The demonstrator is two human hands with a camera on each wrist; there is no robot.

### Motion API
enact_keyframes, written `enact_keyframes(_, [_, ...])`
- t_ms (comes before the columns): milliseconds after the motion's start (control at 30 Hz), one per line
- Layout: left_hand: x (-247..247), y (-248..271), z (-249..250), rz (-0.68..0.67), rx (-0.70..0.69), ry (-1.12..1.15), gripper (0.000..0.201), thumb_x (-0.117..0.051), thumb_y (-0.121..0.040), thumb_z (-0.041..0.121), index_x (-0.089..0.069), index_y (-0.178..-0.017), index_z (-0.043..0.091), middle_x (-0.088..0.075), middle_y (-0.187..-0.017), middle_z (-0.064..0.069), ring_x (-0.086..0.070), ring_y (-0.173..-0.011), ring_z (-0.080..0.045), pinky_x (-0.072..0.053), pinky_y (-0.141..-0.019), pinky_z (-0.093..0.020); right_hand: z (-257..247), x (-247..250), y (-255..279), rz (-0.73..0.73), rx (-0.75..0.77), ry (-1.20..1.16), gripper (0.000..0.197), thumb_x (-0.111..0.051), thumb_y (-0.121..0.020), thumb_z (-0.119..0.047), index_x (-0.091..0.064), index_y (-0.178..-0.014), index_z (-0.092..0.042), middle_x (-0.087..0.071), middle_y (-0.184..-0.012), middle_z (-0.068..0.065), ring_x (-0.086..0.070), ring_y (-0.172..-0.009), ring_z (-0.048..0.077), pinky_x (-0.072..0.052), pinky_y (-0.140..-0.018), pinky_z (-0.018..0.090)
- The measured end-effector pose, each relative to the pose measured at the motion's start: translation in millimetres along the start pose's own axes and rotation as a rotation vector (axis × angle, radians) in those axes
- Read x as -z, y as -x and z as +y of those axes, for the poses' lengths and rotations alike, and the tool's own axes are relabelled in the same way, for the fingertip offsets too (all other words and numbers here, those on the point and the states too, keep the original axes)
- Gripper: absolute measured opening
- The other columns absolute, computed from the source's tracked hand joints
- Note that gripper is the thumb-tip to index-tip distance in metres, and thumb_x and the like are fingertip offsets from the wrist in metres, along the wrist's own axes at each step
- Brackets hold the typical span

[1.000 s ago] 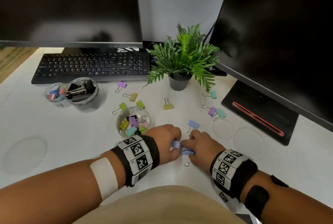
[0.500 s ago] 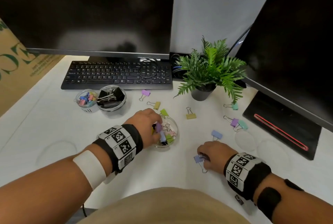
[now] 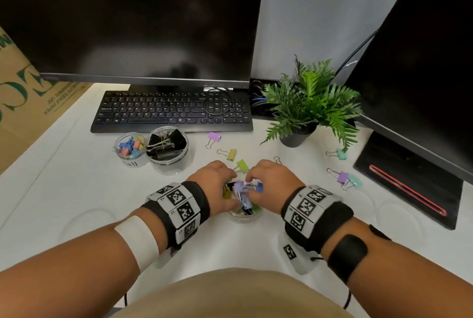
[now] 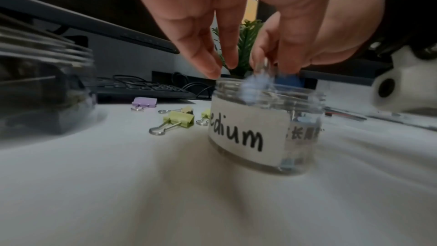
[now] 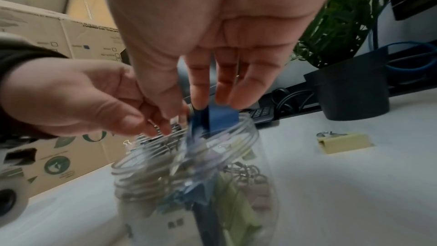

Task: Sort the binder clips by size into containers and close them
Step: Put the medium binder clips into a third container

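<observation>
Both hands meet over the open clear jar labelled "medium", which holds several coloured binder clips. My right hand pinches a dark blue clip just above the rim. My left hand hangs fingers-down over the jar's mouth and seems to pinch the wire handle of a pale blue clip, which is blurred. Loose clips lie behind the jar: purple, yellow, green.
A small jar of tiny clips and a larger jar of black clips stand open at the left, before the keyboard. A potted plant and more loose clips are at the right. Two monitors stand behind.
My right hand lifted the blue clip off the table and carried it left to the jar's mouth. My left hand stayed over the jar.
</observation>
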State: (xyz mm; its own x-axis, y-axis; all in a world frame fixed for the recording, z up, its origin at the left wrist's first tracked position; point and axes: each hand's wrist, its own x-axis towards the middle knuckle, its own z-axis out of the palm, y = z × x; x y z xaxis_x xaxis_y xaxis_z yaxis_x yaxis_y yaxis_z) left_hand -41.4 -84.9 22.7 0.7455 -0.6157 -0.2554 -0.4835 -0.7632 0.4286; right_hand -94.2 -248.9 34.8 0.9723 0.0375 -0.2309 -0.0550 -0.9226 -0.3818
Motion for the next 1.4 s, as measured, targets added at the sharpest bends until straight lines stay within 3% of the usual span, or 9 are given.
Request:
enact_keyframes(167, [12, -12, -24, 0.096, 0.094, 0.084, 0.036, -0.057, -0.087, 0.024, -0.057, -0.123, 0.019, -0.053, -0.124, -0.003, -0.056, -0.106, -0.018, -0.044, -0.092, -0.025, 33, 10, -9, 0.127, -0.175, -0.026, 0.032, -0.059, -0.086, -0.042, -0.059, -0.115, -0.028, -0.050, -0.124, -0.004, -0.042, -0.120, 0.016, -0.038, -0.103, 0.033])
enact_keyframes(433, [3, -42, -45, -0.156, 0.079, -0.108, 0.057, -0.054, -0.086, 0.011, -0.040, -0.139, 0.028, -0.039, -0.140, -0.003, -0.042, -0.129, -0.021, -0.035, -0.104, -0.026, 80, -7, -30, -0.086, -0.411, 0.121, 0.049, -0.055, -0.087, -0.038, -0.045, -0.135, -0.034, -0.040, -0.133, 0.004, -0.039, -0.123, 0.028, -0.039, -0.101, 0.035])
enact_keyframes(600, [-7, -55, -43, -0.253, 0.078, -0.231, 0.054, -0.053, -0.087, 0.025, -0.040, -0.139, 0.034, -0.033, -0.146, -0.003, -0.039, -0.130, -0.029, -0.039, -0.107, -0.038, 74, -14, -41, -0.126, -0.369, 0.140, 0.035, -0.058, -0.086, -0.037, -0.053, -0.117, -0.022, -0.047, -0.118, 0.006, -0.052, -0.107, 0.025, -0.046, -0.088, 0.031])
enact_keyframes(700, [-11, -59, -41, -0.238, 0.091, -0.269, 0.042, -0.055, -0.088, 0.027, -0.050, -0.130, 0.029, -0.040, -0.136, -0.002, -0.048, -0.120, -0.027, -0.045, -0.098, -0.032, 68, -13, -47, -0.168, -0.319, 0.184, 0.012, -0.054, -0.086, -0.021, -0.051, -0.097, -0.019, -0.051, -0.111, 0.007, -0.054, -0.102, 0.026, -0.041, -0.077, 0.026])
enact_keyframes(867, [-13, -58, -42, -0.235, 0.079, -0.276, 0.030, -0.055, -0.088, 0.024, -0.057, -0.118, 0.025, -0.047, -0.123, -0.003, -0.055, -0.110, -0.025, -0.042, -0.078, -0.027, 55, -7, -61, -0.188, -0.149, 0.208, 0.056, -0.047, -0.085, -0.006, -0.039, -0.135, -0.030, -0.040, -0.130, 0.005, -0.046, -0.116, 0.026, -0.044, -0.092, 0.033])
enact_keyframes(967, [-9, -51, -41, -0.222, 0.077, -0.251, 0.029, -0.057, -0.085, 0.025, -0.059, -0.114, 0.023, -0.050, -0.119, -0.003, -0.056, -0.108, -0.025, -0.046, -0.080, -0.029, 42, -4, -70, -0.227, 0.015, 0.249, 0.068, -0.043, -0.087, -0.002, -0.030, -0.141, -0.041, -0.033, -0.141, 0.006, -0.042, -0.122, 0.029, -0.045, -0.098, 0.037])
enact_keyframes(1167, [26, -29, -23, -0.042, -0.045, -0.057, 0.031, -0.062, -0.083, 0.031, -0.059, -0.113, 0.025, -0.054, -0.114, 0.002, -0.055, -0.100, -0.015, -0.048, -0.089, -0.028, 40, -15, -80, -0.412, 0.128, 0.327, 0.047, -0.045, -0.093, -0.044, -0.027, -0.136, -0.054, -0.025, -0.145, -0.002, -0.030, -0.129, 0.030, -0.034, -0.105, 0.044])
enact_keyframes(1267, [29, -22, -3, -0.074, -0.144, 0.054, 0.033, -0.069, -0.078, 0.029, -0.062, -0.110, 0.024, -0.057, -0.111, 0.002, -0.058, -0.095, -0.013, -0.049, -0.089, -0.030, 40, -13, -77, -0.349, 0.149, 0.263, 0.032, -0.048, -0.094, -0.036, -0.048, -0.125, -0.043, -0.038, -0.126, -0.004, -0.038, -0.114, 0.024, -0.035, -0.096, 0.035])
enact_keyframes(1400, [17, -24, 6, -0.152, -0.175, 0.051, 0.043, -0.072, -0.075, 0.039, -0.059, -0.115, 0.028, -0.055, -0.115, 0.005, -0.055, -0.097, -0.012, -0.047, -0.091, -0.030, 48, -12, -70, -0.327, 0.104, 0.319, 0.033, -0.050, -0.092, -0.023, -0.049, -0.123, -0.032, -0.041, -0.127, 0.002, -0.048, -0.108, 0.031, -0.043, -0.088, 0.036])
